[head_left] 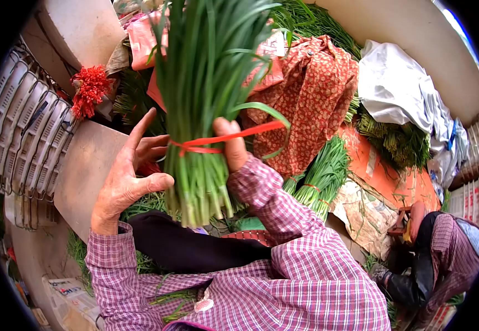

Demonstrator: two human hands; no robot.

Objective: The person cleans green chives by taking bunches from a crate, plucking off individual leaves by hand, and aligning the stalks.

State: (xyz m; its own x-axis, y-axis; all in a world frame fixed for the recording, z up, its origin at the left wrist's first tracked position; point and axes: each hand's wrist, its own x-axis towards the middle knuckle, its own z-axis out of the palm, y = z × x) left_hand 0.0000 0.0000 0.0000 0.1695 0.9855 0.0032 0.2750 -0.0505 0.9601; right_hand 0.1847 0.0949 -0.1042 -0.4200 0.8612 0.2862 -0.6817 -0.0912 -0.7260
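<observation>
A thick bunch of garlic chives (pixel 203 83) stands upright before me, its pale cut stems at the bottom. Around the lower part runs a red tie (pixel 198 148), with one loose end stretching to the right across my thumb. My right hand (pixel 232 146) grips the bunch from the right side; its thumb shows and the other fingers are hidden behind the stems. To the left of the stems is my left hand (pixel 126 176), open with fingers spread. Its thumb tip is close to the stems, and I cannot tell if it touches them.
Tied chive bunches (pixel 322 176) lie at right, by a red floral cloth (pixel 311 94). A cluster of red ties (pixel 90 88) hangs at left, near stacked white crates (pixel 24 132). White sheeting (pixel 397 83) covers more greens. Another person (pixel 443 259) sits at lower right.
</observation>
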